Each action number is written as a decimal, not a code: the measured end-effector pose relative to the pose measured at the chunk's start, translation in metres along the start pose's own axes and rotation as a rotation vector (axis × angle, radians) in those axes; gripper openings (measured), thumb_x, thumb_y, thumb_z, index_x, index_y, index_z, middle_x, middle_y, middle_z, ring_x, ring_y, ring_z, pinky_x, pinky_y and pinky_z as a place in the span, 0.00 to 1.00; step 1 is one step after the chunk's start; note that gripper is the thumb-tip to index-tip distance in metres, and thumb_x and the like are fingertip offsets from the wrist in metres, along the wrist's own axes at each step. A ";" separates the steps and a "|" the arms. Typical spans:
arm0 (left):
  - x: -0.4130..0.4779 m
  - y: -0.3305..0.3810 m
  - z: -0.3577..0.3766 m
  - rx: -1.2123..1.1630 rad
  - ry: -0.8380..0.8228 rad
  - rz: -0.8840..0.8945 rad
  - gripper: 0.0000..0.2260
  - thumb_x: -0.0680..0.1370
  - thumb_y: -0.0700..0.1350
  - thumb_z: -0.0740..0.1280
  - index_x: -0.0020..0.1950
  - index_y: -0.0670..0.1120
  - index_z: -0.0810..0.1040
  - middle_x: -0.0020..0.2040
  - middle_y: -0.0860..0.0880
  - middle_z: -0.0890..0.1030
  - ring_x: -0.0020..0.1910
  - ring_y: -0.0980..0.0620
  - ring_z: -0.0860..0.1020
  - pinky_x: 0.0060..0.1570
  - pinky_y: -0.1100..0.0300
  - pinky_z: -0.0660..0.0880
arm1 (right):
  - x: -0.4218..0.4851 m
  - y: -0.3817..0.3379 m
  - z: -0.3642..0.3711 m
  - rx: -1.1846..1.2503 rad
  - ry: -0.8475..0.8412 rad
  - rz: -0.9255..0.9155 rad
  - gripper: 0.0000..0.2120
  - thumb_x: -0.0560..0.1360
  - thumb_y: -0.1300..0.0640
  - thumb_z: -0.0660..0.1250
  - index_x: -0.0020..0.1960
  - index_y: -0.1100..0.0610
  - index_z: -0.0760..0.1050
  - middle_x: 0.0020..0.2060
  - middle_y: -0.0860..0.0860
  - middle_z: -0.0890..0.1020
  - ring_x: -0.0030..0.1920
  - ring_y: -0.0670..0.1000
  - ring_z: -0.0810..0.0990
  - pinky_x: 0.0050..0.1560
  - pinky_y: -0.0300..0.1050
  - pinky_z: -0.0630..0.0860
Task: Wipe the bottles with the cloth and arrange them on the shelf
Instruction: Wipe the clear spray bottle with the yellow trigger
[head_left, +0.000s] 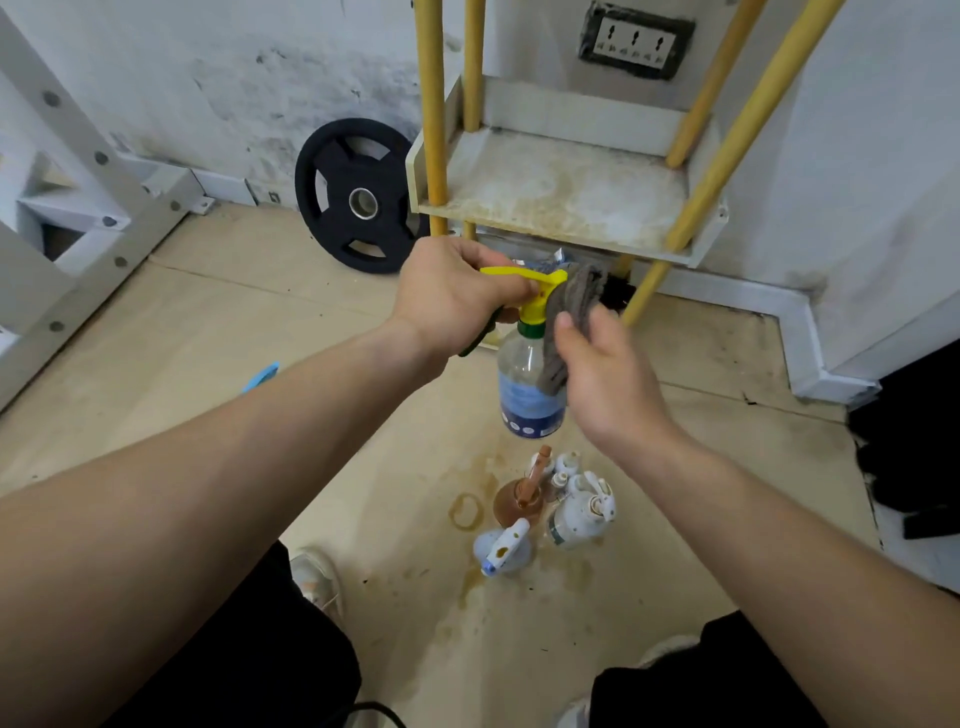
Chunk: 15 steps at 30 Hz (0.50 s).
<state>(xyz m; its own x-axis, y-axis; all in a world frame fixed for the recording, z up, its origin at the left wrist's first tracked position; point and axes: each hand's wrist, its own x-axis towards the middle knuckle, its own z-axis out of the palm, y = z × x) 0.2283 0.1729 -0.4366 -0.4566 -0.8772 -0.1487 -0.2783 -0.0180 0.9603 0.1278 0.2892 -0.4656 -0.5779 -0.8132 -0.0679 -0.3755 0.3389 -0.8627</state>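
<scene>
My left hand (452, 291) grips the yellow trigger head of a clear spray bottle (524, 384) with a blue label, held in the air in front of the shelf. My right hand (602, 369) holds a grey cloth (571, 317) against the bottle's neck and right side. Below, on the stained floor, stand several more bottles: a brown pump bottle (519, 501), a white spray bottle (582, 512) and a pale blue one (503, 551). The shelf (561, 192) is a stained white board on yellow posts with nothing on it.
A black weight plate (358, 195) leans on the wall left of the shelf. A white metal frame (78, 208) fills the far left. A wall socket (636, 44) sits above the shelf. Dark objects (914, 441) lie at right. My knees and shoes are at the bottom.
</scene>
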 end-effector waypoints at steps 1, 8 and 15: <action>0.000 0.002 0.001 -0.030 0.017 -0.013 0.09 0.70 0.37 0.79 0.45 0.34 0.84 0.38 0.37 0.85 0.32 0.46 0.82 0.37 0.51 0.81 | -0.004 0.001 0.001 -0.176 0.000 -0.081 0.11 0.85 0.50 0.56 0.49 0.54 0.71 0.42 0.52 0.78 0.48 0.60 0.78 0.42 0.53 0.68; -0.001 0.007 -0.001 -0.047 -0.036 -0.037 0.06 0.70 0.36 0.78 0.44 0.35 0.84 0.36 0.39 0.85 0.34 0.45 0.83 0.38 0.49 0.83 | -0.011 0.008 -0.001 -0.628 0.035 -0.238 0.23 0.82 0.61 0.57 0.77 0.55 0.64 0.55 0.56 0.80 0.56 0.60 0.78 0.45 0.51 0.70; -0.003 0.009 -0.008 -0.073 -0.184 -0.050 0.05 0.72 0.36 0.77 0.46 0.38 0.84 0.40 0.41 0.86 0.37 0.46 0.86 0.46 0.50 0.84 | 0.012 0.016 -0.013 0.225 -0.152 -0.019 0.14 0.81 0.58 0.58 0.49 0.45 0.82 0.43 0.48 0.84 0.48 0.49 0.81 0.53 0.51 0.76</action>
<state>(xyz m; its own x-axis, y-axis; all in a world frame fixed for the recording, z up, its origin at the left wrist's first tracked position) 0.2342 0.1712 -0.4252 -0.5922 -0.7721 -0.2306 -0.2455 -0.0997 0.9642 0.1055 0.2907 -0.4738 -0.4505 -0.8859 -0.1103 -0.2049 0.2228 -0.9531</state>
